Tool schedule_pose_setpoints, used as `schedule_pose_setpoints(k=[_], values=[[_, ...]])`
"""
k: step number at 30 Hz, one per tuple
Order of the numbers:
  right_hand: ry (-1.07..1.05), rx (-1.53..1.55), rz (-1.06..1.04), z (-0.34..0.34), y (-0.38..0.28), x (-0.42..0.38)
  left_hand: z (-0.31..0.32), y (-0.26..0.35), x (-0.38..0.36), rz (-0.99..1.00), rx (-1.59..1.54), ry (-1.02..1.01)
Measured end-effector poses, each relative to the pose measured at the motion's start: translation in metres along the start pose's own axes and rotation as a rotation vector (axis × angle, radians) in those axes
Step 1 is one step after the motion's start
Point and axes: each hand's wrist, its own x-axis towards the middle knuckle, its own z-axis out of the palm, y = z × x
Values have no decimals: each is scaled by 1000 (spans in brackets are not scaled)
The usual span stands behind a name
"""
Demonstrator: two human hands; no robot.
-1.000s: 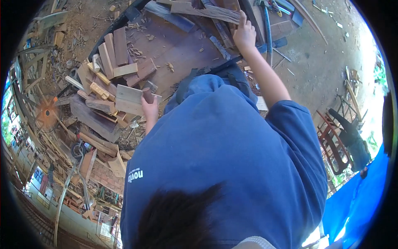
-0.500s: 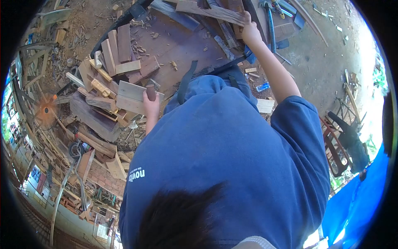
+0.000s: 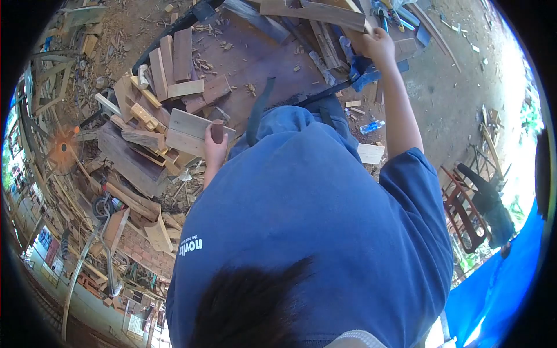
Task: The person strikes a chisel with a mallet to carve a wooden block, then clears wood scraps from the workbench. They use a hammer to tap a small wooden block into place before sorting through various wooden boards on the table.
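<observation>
Head view: our left hand [image 3: 214, 152] grips a short, dark brown round wooden peg [image 3: 217, 131], upright beside stacked offcuts [image 3: 162, 110]. Our right hand [image 3: 378, 45] closes on a long plank [image 3: 313, 11] over the workbench [image 3: 255, 64]; our blue shirt [image 3: 313, 232] hides the foreground.

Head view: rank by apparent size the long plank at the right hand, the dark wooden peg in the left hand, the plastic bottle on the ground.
1. long plank
2. dark wooden peg
3. plastic bottle, close to the peg in apparent size, so unsure.
</observation>
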Motion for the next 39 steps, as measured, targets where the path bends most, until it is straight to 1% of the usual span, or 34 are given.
schedule_pose_setpoints(k=[1, 3, 4, 6, 7, 9, 12, 13, 14, 16, 17, 18, 20, 21, 22, 24, 25, 26, 27, 28, 29, 30, 32, 33, 34, 36, 37, 39], values=[[1, -1, -6, -11, -6, -1, -1, -1, 0, -19, 0, -11], [-40, 129, 25, -37, -15, -6, -1, -2, 0, -38, -7, -18], [-39, 126, 16, -45, -10, -7, 0, -3, 0, -55, 9, -1], [136, -10, -94, -61, 0, -7, 2, -4, 1, -74, 12, 21], [137, -16, -105, -73, -3, -11, 2, -4, 0, -71, 17, 33], [61, 388, 81, -101, -11, -23, 3, -4, -1, -68, 8, 49], [71, 331, 34, -130, -53, -56, 7, -7, -1, -31, 8, 108], [179, 162, -41, -127, -57, -62, 9, -11, 0, -34, 17, 124], [172, 159, -57, -126, -59, -66, 11, -15, -1, -41, 27, 142], [354, -49, -839, -123, -71, -75, 14, -17, 0, -48, 35, 164], [384, -141, -1016, -125, -84, -80, 15, -19, 0, -48, 57, 176], [371, -130, -1036, -124, -94, -83, 15, -19, -1, -65, 48, 193], [360, -208, -1342, -119, -111, -89, 15, -19, -2, -105, 73, 178], [326, -211, -1371, -116, -123, -97, 14, -17, -2, -121, 65, 194], [317, -199, -1391, -109, -128, -97, 13, -15, -3, -105, 85, 193], [159, -118, -1412, -91, -130, -99, 11, -7, -5, -108, 97, 210], [69, -115, -1363, -79, -134, -101, 10, 0, -6, -106, 87, 205], [51, -98, -1385, -64, -140, -106, 7, 3, -8, -109, 78, 201], [-4, -183, -1306, -48, -145, -113, 13, -10, -6, -46, 23, 232], [-57, -267, -1226, -32, -146, -119, 12, -13, -7, -74, 21, 254], [-51, -233, -1205, -9, -137, -119, 14, -13, -6, -46, 15, 259], [-66, -212, -1227, 11, -132, -122, 13, -12, -7, -15, 9, 264], [-18, -247, -1034, 47, -122, -129, 10, -9, -8, -44, 32, 268], [35, -270, -1049, 70, -111, -126, 9, -7, -8, -52, 51, 247], [35, -322, -1061, 85, -109, -131, 9, -6, -9, -66, 44, 259], [-28, -414, -1062, 114, -98, -147, 8, -5, -10, -44, 29, 258], [-35, -412, -1072, 128, -83, -154, 7, -5, -11, -54, 25, 264], [-225, -534, -1112, 146, -63, -165, 6, -5, -11, -70, 31, 216]])
